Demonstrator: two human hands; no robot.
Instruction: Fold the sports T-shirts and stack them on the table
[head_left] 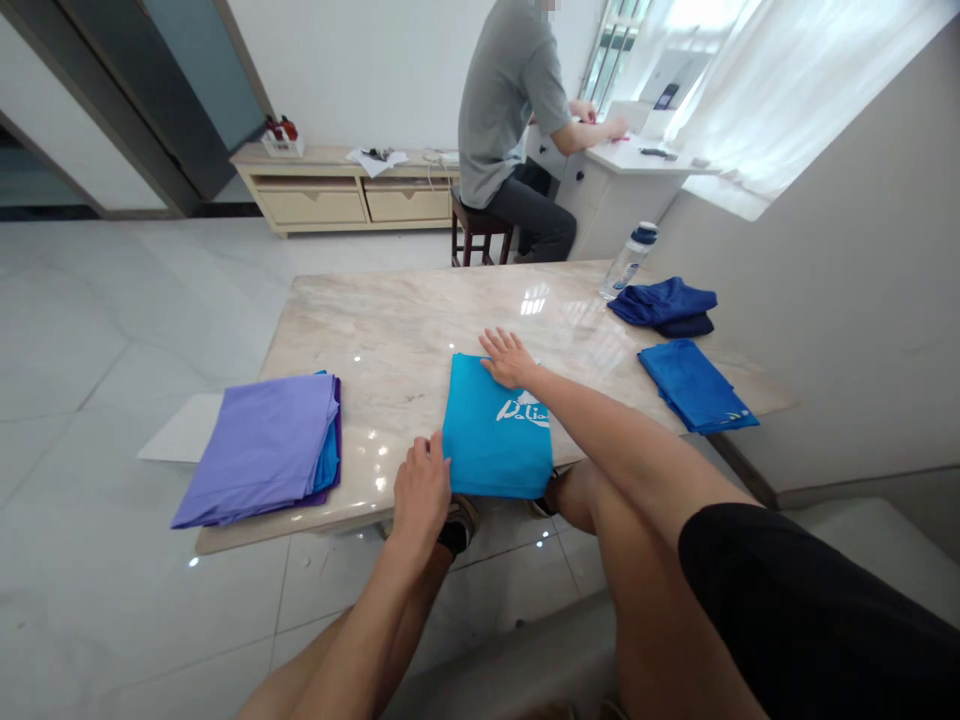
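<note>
A folded bright-blue T-shirt (pixel 491 455) with white lettering lies at the near edge of the marble-topped table (pixel 405 320), its lower end reaching past that edge. My right hand (pixel 508 358) rests flat on its far edge, fingers spread. At the left side of the shirt, my left hand (pixel 424 485) has its fingers curled against the edge and appears to grip it. To the left lies a stack of folded clothes, with a lavender garment (pixel 262 440) on top and blue and dark purple ones beneath. My right forearm hides part of the lettering.
On the table's right are a folded blue garment (pixel 694 385), a crumpled navy garment (pixel 664 303) and a clear water bottle (pixel 628 262). Beyond, a seated person (pixel 506 110) works at a white desk (pixel 637 155). A low cabinet (pixel 315 200) stands along the wall.
</note>
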